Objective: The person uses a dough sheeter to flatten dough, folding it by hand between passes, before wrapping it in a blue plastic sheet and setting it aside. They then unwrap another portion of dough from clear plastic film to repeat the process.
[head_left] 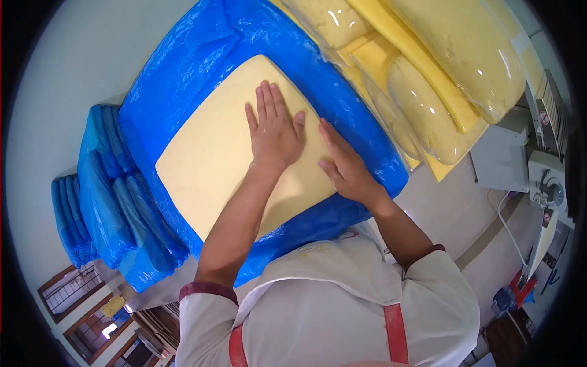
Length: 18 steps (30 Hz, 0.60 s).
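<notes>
A large pale yellow slab point(208, 147) with rounded corners lies on blue plastic sheeting point(177, 73). My left hand point(275, 131) rests flat on the slab's upper surface, right of its middle, with fingers stretched out and holding nothing. At the slab's right edge is my right hand point(348, 165), its fingers extended along that side and its thumb apart over the slab. Nothing shows in its grasp.
Folded blue plastic-wrapped bundles point(107, 189) sit to the left. Clear-wrapped yellow pieces point(422, 92) lie at the upper right, near the blue sheeting. A grey-white machine point(501, 153) stands farther right, with a white cable below it.
</notes>
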Each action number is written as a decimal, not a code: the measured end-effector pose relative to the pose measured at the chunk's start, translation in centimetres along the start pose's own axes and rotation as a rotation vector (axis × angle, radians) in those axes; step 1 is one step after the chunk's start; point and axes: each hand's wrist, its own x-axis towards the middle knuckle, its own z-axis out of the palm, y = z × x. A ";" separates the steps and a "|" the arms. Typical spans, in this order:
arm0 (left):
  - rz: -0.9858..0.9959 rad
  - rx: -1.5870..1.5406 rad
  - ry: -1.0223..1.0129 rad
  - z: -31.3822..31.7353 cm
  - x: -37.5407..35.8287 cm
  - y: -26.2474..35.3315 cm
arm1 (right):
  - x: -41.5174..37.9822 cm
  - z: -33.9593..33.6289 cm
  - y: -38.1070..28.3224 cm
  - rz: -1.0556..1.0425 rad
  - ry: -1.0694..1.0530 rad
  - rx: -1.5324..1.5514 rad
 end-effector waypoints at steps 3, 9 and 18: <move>-0.003 0.014 0.018 0.4 0.0 -0.1 | -1.1 0.0 -0.3 0.028 0.086 0.075; 0.199 -0.187 -0.084 -1.9 -4.9 1.1 | -7.8 -3.2 0.1 0.194 0.361 -0.055; 0.265 -0.086 -0.199 -2.2 -12.0 3.2 | -11.8 -7.4 0.8 0.385 0.331 -0.501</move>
